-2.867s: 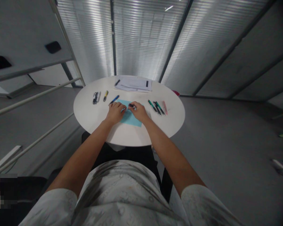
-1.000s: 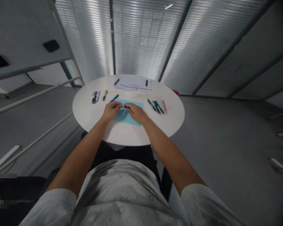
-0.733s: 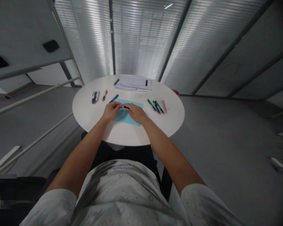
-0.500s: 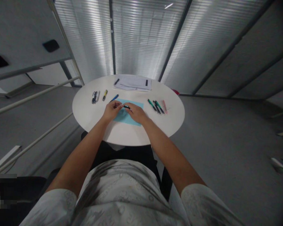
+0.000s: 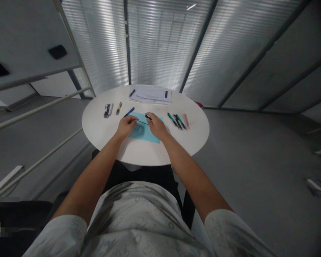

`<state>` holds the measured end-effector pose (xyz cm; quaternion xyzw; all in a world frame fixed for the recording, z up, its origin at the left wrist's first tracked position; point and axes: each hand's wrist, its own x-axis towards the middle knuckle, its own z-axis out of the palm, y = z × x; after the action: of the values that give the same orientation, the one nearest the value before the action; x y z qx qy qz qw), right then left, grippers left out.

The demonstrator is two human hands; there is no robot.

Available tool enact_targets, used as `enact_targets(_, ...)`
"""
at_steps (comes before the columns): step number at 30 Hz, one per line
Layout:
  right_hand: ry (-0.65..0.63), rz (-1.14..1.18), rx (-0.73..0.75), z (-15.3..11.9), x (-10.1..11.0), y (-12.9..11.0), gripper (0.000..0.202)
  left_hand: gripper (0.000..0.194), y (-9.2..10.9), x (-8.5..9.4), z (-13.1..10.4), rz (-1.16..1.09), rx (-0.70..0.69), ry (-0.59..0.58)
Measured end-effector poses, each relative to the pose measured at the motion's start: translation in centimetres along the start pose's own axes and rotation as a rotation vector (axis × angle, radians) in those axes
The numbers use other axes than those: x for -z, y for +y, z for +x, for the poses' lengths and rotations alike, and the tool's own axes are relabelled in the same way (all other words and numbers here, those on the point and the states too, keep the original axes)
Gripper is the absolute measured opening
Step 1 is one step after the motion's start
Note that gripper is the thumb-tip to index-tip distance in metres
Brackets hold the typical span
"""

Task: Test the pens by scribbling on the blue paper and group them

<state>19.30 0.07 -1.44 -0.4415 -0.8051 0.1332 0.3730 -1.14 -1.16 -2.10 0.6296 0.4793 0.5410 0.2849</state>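
Note:
Above a light-blue sheet (image 5: 146,135) my two hands are a little apart. My left hand (image 5: 126,127) pinches the left end of a thin dark pen refill (image 5: 142,122), which stretches across to the fingers of my right hand. My right hand (image 5: 157,127) is closed on a black pen part (image 5: 148,116), probably the barrel; most of it is hidden by the fingers. Whether the refill's right end touches the right fingers I cannot tell. A blue pen (image 5: 129,111) lies at the sheet's upper left edge, just beyond my left hand.
On the round white table (image 5: 101,134), several dark and clear pens (image 5: 107,111) and a yellow-and-black pen (image 5: 119,108) lie left. Green-and-black pens (image 5: 173,120) and a pink strip (image 5: 186,121) lie right. A paper stack (image 5: 151,94) with a dark pen (image 5: 132,92) is at the back.
My right hand has moved slightly right, away from my left. The thin refill now shows between the hands, where a short black pen part showed before.

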Motion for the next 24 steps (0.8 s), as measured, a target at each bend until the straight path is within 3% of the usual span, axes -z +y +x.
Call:
enact_targets(4, 0.032, -0.108, -0.104, -0.2, 0.6, -0.4, 0.043, 0.015, -0.2, 0.0, 0.1, 0.007, -0.008, -0.006)
enact_targets(14, -0.269, -0.472, -0.157, -0.4, 1.0, -1.4, 0.034, 0.017, -0.7, 0.0, 0.1, 0.049, -0.02, -0.044)
enact_targets(24, -0.223, -0.519, -0.194, -0.2, 0.6, -1.4, 0.032, 0.016, 0.2, 0.1, -0.1, 0.08, -0.01, -0.034)
